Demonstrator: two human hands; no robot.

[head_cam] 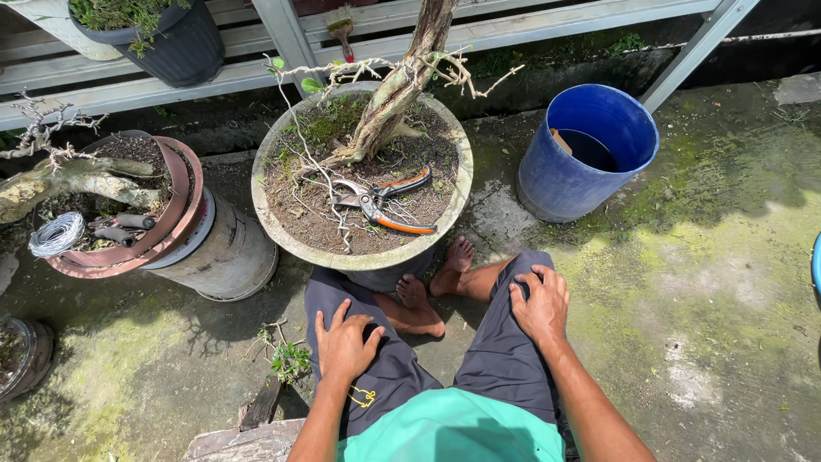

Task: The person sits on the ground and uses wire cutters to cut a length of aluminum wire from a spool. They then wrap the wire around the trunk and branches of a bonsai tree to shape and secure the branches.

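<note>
- Currently both hands rest flat and empty: left hand (345, 344) on left knee, right hand (540, 304) on right knee
- Pruning shears (382, 204) lie on soil in the round pot (282, 231), centre frame; best lifted by the orange handles

Garden yard: potted bonsai (376, 120), mossy concrete floor (684, 282).

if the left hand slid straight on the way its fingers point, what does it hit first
Probably the person's own crossed foot, just past the knee where the left hand rests. Beyond it stands the round pot holding the pruning shears. Depth is hard to judge.
</note>
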